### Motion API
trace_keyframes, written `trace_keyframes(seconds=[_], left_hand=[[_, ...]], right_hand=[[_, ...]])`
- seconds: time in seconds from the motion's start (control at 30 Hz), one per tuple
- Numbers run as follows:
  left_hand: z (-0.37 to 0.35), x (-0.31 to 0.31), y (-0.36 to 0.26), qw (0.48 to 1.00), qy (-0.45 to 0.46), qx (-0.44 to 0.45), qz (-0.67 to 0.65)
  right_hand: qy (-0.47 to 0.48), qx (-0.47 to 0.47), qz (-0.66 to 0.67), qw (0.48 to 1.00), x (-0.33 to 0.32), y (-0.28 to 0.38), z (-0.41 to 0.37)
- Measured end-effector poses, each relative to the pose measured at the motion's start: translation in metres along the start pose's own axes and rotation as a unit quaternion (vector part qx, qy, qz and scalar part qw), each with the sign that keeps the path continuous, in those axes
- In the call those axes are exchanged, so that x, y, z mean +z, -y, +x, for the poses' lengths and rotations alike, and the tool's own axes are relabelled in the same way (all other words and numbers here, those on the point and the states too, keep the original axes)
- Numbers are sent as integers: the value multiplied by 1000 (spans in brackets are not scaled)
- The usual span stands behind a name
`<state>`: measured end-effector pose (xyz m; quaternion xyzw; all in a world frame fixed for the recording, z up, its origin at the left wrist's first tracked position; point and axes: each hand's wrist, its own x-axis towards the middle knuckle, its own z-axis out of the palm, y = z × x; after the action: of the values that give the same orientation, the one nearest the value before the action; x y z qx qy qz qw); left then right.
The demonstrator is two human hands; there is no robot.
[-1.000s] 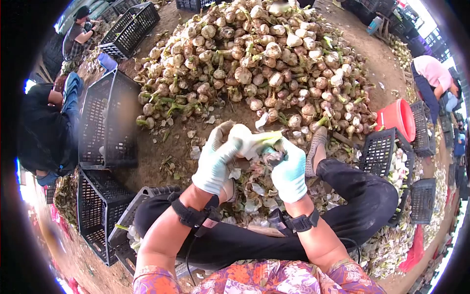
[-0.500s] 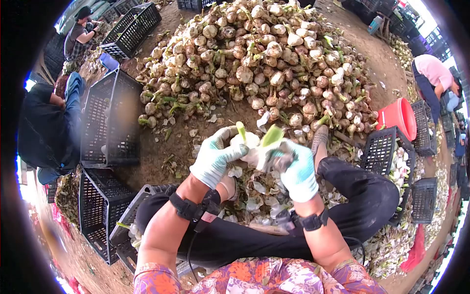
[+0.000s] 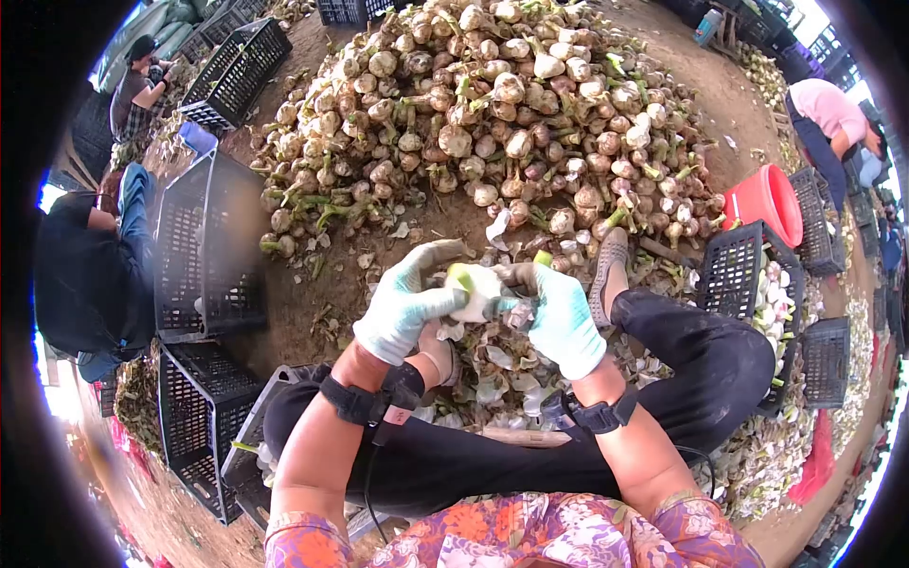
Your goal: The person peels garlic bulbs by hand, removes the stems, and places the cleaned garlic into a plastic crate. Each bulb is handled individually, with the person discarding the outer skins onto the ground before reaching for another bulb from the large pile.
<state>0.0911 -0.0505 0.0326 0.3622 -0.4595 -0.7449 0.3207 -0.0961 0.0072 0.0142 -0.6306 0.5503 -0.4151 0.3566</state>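
Note:
My left hand [image 3: 407,303], in a pale glove, is closed on a white garlic bulb [image 3: 476,292] with a short green stem stub. My right hand [image 3: 554,310], gloved too, pinches loose skin at the bulb's right side, with a bit of green stem showing above its fingers. Both hands are close together over my lap, in front of a large heap of garlic bulbs [image 3: 511,123]. Loose white skins [image 3: 497,379] lie on the ground below them.
Black crates [image 3: 210,256] stand at the left. At the right are a red bucket [image 3: 765,210] and a crate of peeled garlic [image 3: 774,303]. A wooden piece [image 3: 525,436] lies by my legs. Other people sit or bend at both sides.
My right hand has turned, its fingers now pointing up and left. The long green piece seen between my hands no longer shows. The view has shifted slightly.

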Motion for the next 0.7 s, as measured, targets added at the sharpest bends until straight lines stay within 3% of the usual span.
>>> trace_keyframes(seconds=[0.03,0.07,0.1,0.13,0.2,0.23,0.27,0.33,0.47,0.5,0.6,0.63,0.67,0.7], left_hand=[[1,0,6,999,-40,6,6],[-1,1,10,999,-42,4,8],[-1,2,14,994,-79,-36,-64],[-1,4,16,981,-115,-74,-134],[-5,18,9,987,-115,-68,-91],[-2,15,17,982,-129,-75,-113],[1,12,22,977,-146,-82,-135],[2,5,27,958,-131,-90,-240],[6,2,27,953,-148,-101,-245],[7,0,30,953,-146,-56,-259],[5,-2,19,954,-172,-38,-241],[5,-4,17,957,-193,-32,-213],[6,-3,16,957,-194,-33,-214],[5,-1,16,967,-210,-28,-144]], right_hand=[[0,0,3,1000,5,-1,-2],[-68,8,-54,996,9,3,-5],[-137,16,-111,984,15,5,-7],[-137,16,-110,984,22,7,-7],[-167,18,137,976,35,19,-4],[-162,-42,1,986,33,28,-5],[-143,-26,-21,989,37,27,-7],[-77,68,103,989,40,30,-10],[-22,104,171,979,40,11,-16],[-70,146,228,960,34,6,-13],[-257,269,339,864,23,-38,-8],[-190,288,248,905,20,-56,-11],[-189,289,247,905,20,-51,-11],[-153,286,386,864,19,-40,-13]])
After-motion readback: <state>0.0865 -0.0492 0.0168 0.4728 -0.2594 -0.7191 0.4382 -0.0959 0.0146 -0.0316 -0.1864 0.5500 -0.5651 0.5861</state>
